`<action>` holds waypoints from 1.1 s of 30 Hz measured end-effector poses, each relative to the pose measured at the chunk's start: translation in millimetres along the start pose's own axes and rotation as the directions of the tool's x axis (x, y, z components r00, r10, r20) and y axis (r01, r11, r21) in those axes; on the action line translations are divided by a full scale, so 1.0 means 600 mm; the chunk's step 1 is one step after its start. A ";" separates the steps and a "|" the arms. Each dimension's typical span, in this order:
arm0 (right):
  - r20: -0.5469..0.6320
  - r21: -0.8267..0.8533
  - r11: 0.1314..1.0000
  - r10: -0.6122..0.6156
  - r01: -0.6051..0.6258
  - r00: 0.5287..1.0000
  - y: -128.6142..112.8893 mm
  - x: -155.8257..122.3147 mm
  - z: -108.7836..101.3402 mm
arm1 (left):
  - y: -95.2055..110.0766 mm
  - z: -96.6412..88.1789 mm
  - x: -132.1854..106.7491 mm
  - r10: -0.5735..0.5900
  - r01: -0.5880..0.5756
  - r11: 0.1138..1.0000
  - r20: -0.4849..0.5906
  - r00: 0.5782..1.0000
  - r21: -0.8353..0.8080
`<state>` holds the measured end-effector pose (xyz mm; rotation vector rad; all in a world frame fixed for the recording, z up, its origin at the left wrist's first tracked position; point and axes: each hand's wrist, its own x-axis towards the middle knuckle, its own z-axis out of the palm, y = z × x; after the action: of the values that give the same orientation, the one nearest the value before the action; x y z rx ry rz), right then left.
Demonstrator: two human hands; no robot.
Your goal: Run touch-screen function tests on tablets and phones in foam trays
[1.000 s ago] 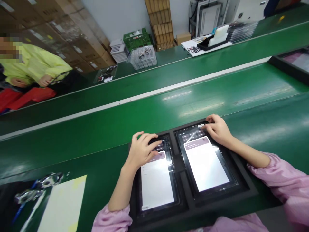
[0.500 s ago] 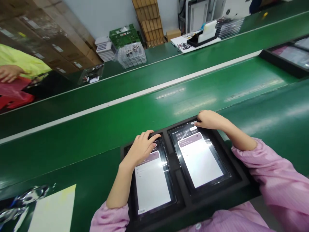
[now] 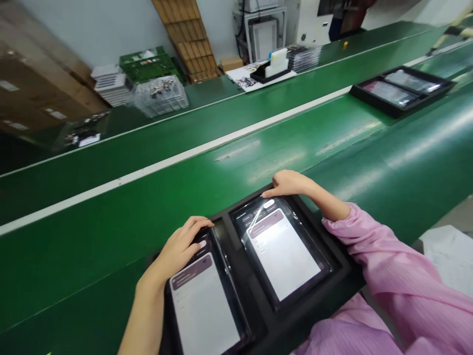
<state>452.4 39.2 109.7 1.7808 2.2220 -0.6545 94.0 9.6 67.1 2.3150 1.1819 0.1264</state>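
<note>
Two tablets with lit screens, the left tablet (image 3: 207, 305) and the right tablet (image 3: 284, 259), lie side by side in the recesses of a black tray (image 3: 254, 291). My left hand (image 3: 181, 249) rests over the top of the left tablet, fingers stretched out and thumb on its screen. It covers that tablet's upper corner. At the tray's far edge, my right hand (image 3: 290, 183) has its fingers curled over the rim, their tips hidden, with the thumb at the top of the right tablet. Shiny glare crosses both screens.
A second black tray (image 3: 399, 111) with two film-covered tablets sits farther right on the green belt (image 3: 185, 187). Beyond the white rail (image 3: 221, 140) stand a clear plastic bin (image 3: 162, 96), a green crate (image 3: 148, 66) and a white board with a black holder (image 3: 269, 71). Cardboard boxes (image 3: 48, 98) are stacked left.
My view has swung right, bringing the second tray fully into sight and losing the person in yellow. Both hands stay at the tops of the tablets.
</note>
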 end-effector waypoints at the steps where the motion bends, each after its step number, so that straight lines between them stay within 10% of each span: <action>1: -0.002 0.001 1.000 0.010 -0.010 1.000 -0.003 -0.002 0.000 | -0.004 0.000 0.001 -0.005 0.005 1.000 -0.001 1.000 0.004; 33: 0.000 0.065 0.998 -0.023 0.023 1.000 -0.006 -0.009 0.001 | -0.034 0.028 -0.007 -0.014 0.010 0.971 0.015 1.000 0.240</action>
<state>450.1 33.7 112.1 1.7875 2.2478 -0.7404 81.7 8.9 43.0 2.5102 1.2626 -0.0437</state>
